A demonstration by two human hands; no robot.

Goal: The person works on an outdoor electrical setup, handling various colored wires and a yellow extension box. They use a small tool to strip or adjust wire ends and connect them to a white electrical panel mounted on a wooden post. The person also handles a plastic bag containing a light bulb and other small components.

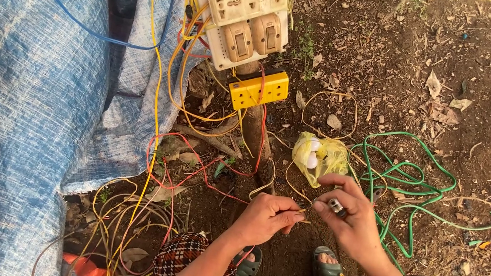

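Bare dirt ground [453, 70] w/ dry leaves and twigs, seen from the head cam looking down; a blue tarp [19, 98] covers the left side. Left hand [267, 217] is closed, fingers pinched on a thin yellow wire [289, 190] whose end pokes out toward the right hand [351, 219]. That hand is curled round a small dark-and-metal tool [337, 207], thumb and forefinger lifted above it; what kind of tool, can't tell. Both hands sit low, just above the sandalled feet [329, 273]. Risk as I judge it: the wire looks to run up into the tangle at the switch and socket board [248, 13] on the post, w/ a yellow socket box [259, 88] below it; if that's live, bare strands at the fingertips could shock. Strands could also slip or snap if pinched loosely. Around: red wire [203, 173] and more yellow loops crisscross the ground btwn post and knees, a green cable [409, 177] coils at right, a yellow plastic bag [318, 156] lies just beyond the hands. The loops near the feet could snag.
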